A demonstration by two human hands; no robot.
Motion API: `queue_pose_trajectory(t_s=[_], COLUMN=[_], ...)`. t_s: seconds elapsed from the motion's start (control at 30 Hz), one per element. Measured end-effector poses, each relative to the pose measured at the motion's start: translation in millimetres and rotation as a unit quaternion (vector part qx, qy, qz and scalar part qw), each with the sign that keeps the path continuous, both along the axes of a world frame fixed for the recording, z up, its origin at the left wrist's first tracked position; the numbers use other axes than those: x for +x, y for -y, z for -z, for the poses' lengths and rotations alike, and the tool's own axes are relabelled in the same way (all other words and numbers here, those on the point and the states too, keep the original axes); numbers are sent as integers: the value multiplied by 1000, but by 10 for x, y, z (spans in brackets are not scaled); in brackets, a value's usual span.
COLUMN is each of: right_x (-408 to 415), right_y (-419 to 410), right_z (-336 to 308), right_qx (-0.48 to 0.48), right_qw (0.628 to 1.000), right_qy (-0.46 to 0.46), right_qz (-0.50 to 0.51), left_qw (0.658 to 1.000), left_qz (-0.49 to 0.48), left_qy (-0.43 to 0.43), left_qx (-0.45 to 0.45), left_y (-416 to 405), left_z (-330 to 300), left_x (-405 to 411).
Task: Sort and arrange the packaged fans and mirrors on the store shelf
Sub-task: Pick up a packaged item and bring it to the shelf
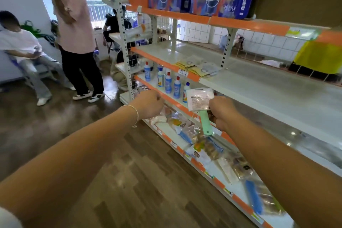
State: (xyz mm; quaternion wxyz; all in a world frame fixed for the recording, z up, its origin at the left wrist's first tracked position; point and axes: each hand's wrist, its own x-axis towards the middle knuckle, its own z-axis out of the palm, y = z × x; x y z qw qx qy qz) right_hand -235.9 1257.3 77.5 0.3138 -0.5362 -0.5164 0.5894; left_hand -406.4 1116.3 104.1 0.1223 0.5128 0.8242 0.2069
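While the right hand (223, 112) is curling its fingers round a mint-green plastic-handled item in a clear packet with a white label card (200, 99) — a fan or a mirror, I cannot tell which — it is holding the item upright in the air, just in front of the orange-edged shelf rail (177, 104) and near the row of blue-and-white cleaner bottles (168, 82). The left hand (149, 104) is hovering well left of it, fingers curled under into a loose fist; whether anything is inside that fist is hidden from this angle.

Up on the pale middle shelf (259, 79), a loose pile of flat yellow and white packets (198, 66) is lying near the front edge, and this is probably where the held item belongs. Down on the bottom shelf, clear bags of snacks (203, 144) are lying in a jumble, with a blue-handled packet (254, 197) at the near end.

The risk lies in the grip: the hand is taking the packet near its handle, so the wide card end could swing and knock 1 of the bottles — or the slippery wrap could slide free as the item is being lifted to the pile.
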Motion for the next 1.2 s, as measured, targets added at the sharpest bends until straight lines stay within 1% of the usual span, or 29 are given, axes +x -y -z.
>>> queue_pose_trajectory(t_s=[0.23, 0.33, 0.5, 0.6, 0.73, 0.83, 0.93, 1.0, 1.1, 1.2], right_x=[-632, -912, -1428, -1765, -2242, -2568, -2846, -3005, -3206, -3370], right_y=[-701, -948, -1367, -1643, -2014, -2297, -2557, -2695, -2852, -3025], right_z=[-97, -64, 53, 113, 112, 56, 2, -25, -44, -33], right_qx=[-2, -4, -11, -7, -18, -36, -40, -43, -44, -47], right_qw=[1000, 999, 1000, 1000, 999, 998, 998, 997, 996, 995], right_qy=[-11, -14, -3, -8, -10, -22, -34, -45, -56, -67], right_qz=[-20, -28, -14, 1, 24, 37, 42, 51, 54, 63], left_qw=[1000, 1000, 1000, 1000, 998, 997, 995, 992, 985, 976], left_qz=[-25, -26, 2, 18, 44, 65, 91, 100, 98, 98], left_qy=[-12, 2, -9, 12, 30, 49, 52, 71, 144, 194], left_qx=[-5, -2, -15, -14, -23, 3, 3, 12, 14, 6], left_y=[-822, -1172, -1769, -2138, -2588, -2869, -3143, -3335, -3604, -3862], left_z=[64, 134, 285, 338, 314, 238, 150, 111, 124, 199], left_x=[-687, -987, -1485, -1848, -2380, -2775, -3071, -3217, -3364, -3486])
